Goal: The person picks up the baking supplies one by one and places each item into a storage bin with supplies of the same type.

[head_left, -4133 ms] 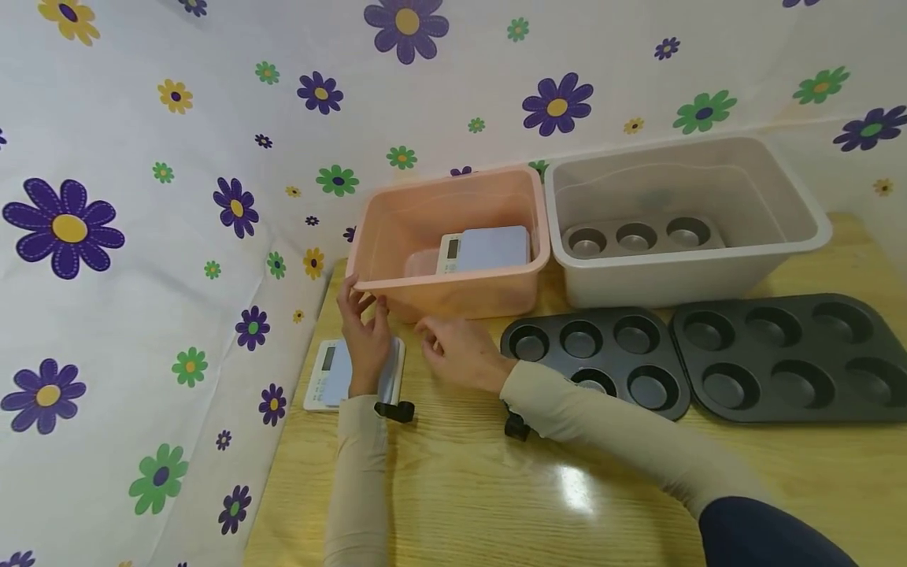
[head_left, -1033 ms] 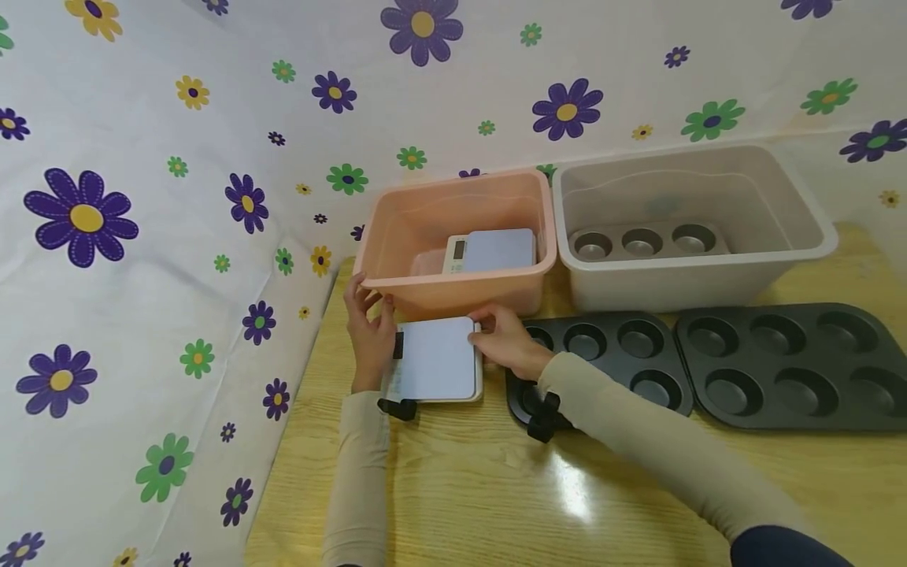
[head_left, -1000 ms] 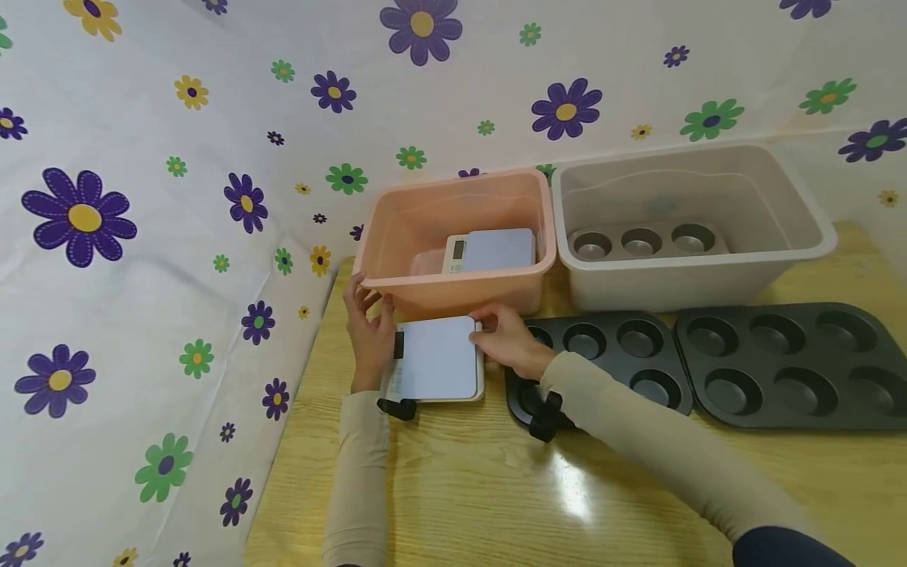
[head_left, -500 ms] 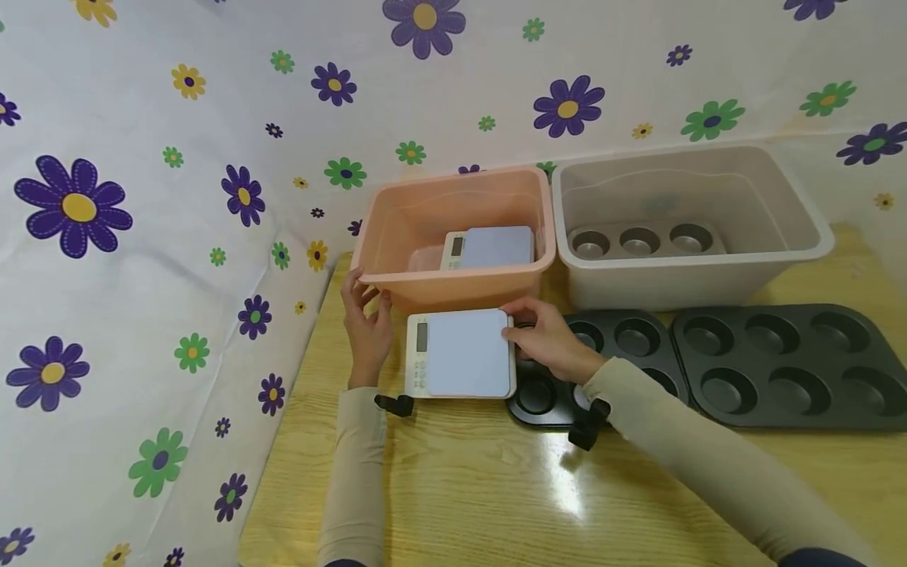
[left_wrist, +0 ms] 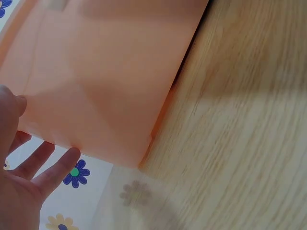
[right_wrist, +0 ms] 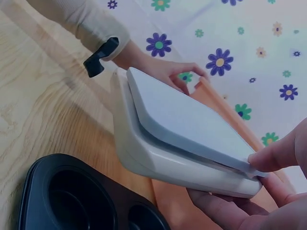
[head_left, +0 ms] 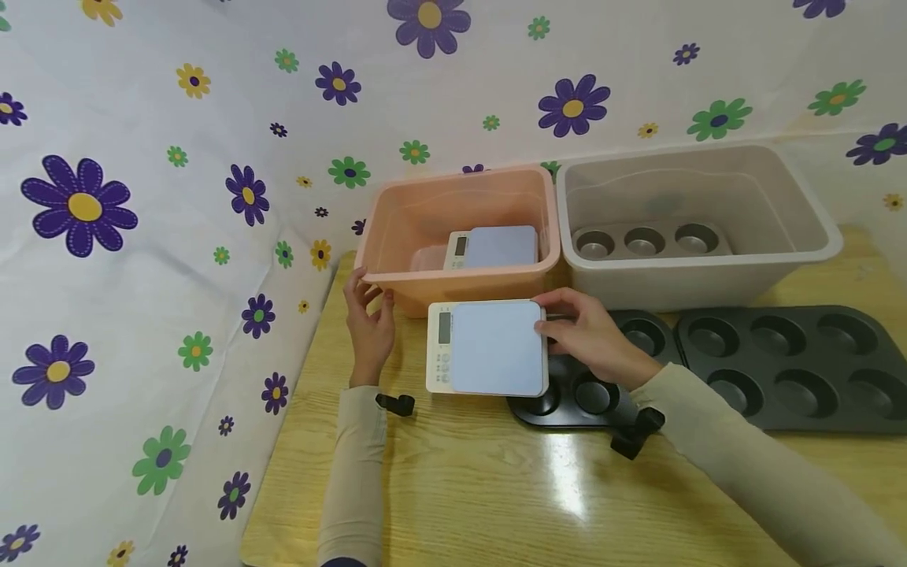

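A white kitchen scale (head_left: 496,346) with a pale blue top plate is in my right hand (head_left: 591,335). The thumb lies on the plate's edge and the fingers are under the body, as the right wrist view shows. It hangs tilted in front of the peach bin (head_left: 453,287), overlapping the muffin tin's left end in the head view. At the bin's front left corner, my left hand (head_left: 368,331) grips it, thumb on one wall and fingertips (left_wrist: 72,152) round the edge. Inside the bin sits a second scale (head_left: 499,246).
A cream bin (head_left: 680,283) stands right of the peach one, with a brownish muffin tin (head_left: 655,224) inside. Two dark muffin tins lie on the wooden table (head_left: 453,488): a smaller one (head_left: 616,413) and a larger one (head_left: 794,362). Flowered cloth rises behind and at the left.
The scale started on the table beside the left hand. My right hand took hold of it and carried it rightward, up off the table. The left hand stays at the bin's corner.
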`<action>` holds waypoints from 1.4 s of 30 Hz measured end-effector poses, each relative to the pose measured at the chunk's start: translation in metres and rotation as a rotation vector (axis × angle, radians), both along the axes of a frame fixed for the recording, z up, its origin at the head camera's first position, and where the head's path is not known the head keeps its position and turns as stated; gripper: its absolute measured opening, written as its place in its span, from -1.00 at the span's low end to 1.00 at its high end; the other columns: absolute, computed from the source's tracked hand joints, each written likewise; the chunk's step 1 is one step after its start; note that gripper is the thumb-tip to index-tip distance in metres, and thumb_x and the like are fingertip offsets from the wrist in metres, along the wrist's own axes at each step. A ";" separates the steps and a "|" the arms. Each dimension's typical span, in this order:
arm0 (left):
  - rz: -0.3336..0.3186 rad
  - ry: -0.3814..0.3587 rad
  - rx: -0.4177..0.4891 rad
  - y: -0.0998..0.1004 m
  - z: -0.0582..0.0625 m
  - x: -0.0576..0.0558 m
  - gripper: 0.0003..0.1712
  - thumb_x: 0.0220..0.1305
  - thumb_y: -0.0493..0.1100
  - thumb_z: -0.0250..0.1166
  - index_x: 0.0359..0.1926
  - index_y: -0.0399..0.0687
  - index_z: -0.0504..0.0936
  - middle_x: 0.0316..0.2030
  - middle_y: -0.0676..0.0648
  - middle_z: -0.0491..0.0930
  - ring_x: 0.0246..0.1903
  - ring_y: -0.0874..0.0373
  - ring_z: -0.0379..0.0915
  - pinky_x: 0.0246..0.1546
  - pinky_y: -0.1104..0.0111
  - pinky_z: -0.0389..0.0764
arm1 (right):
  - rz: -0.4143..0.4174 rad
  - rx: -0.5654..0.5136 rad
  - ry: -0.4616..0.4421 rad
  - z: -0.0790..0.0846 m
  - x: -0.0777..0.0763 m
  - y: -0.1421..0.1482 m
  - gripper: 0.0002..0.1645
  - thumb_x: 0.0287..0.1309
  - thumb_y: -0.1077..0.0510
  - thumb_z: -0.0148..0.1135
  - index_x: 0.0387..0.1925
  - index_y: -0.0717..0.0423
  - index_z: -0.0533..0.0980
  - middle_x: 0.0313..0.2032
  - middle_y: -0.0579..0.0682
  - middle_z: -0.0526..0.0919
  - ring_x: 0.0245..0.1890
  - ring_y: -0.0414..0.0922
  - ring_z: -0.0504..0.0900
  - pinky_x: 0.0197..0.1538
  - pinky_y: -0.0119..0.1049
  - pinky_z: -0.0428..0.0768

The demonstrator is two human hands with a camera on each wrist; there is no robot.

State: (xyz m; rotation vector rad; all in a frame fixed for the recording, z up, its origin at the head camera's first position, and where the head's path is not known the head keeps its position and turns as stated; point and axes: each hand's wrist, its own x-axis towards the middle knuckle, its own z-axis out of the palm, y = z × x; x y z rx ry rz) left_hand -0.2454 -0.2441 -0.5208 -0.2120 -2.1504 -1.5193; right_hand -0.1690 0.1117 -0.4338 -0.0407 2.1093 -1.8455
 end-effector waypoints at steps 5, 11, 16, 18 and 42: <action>-0.007 0.015 -0.014 0.002 -0.002 -0.002 -0.39 0.66 -0.23 0.23 0.57 0.10 0.23 0.45 -0.33 0.49 0.28 -0.32 0.60 0.06 -0.37 0.74 | -0.006 0.018 0.022 0.011 0.005 0.015 -0.41 0.52 0.25 0.26 0.47 0.28 0.40 0.34 0.31 0.54 0.07 -0.12 0.72 0.03 -0.19 0.82; -0.007 0.021 -0.024 0.005 -0.001 -0.002 -0.38 0.66 -0.24 0.23 0.57 0.07 0.22 0.46 -0.33 0.48 0.28 -0.33 0.60 0.05 -0.36 0.75 | -0.026 -0.018 0.039 0.030 0.003 0.034 -0.42 0.52 0.25 0.25 0.45 0.33 0.38 0.24 0.15 0.57 -0.02 -0.30 0.69 -0.04 -0.26 0.83; -0.002 0.009 -0.027 0.007 0.000 -0.003 -0.37 0.65 -0.25 0.22 0.57 0.09 0.21 0.46 -0.34 0.47 0.28 -0.32 0.60 0.05 -0.34 0.76 | -0.032 -0.052 0.059 0.045 -0.004 0.047 -0.51 0.52 0.26 0.25 0.37 0.29 0.41 0.18 -0.03 0.54 0.00 -0.32 0.70 -0.06 -0.31 0.83; -0.003 0.007 -0.022 0.007 0.000 -0.003 -0.37 0.65 -0.25 0.22 0.58 0.10 0.21 0.46 -0.35 0.47 0.27 -0.31 0.60 0.05 -0.33 0.76 | -0.035 -0.048 0.077 0.051 -0.006 0.050 -0.52 0.52 0.27 0.25 0.36 0.28 0.41 0.19 -0.04 0.54 0.01 -0.31 0.70 -0.06 -0.31 0.84; 0.026 -0.009 0.023 0.006 -0.002 0.001 -0.31 0.61 -0.37 0.22 0.60 -0.02 0.19 0.47 -0.39 0.44 0.29 -0.39 0.57 0.09 -0.41 0.70 | -0.153 -0.008 0.070 0.101 -0.082 0.021 -0.42 0.55 0.18 0.24 0.50 0.15 0.41 0.48 0.21 0.50 0.32 0.14 0.65 0.30 0.01 0.74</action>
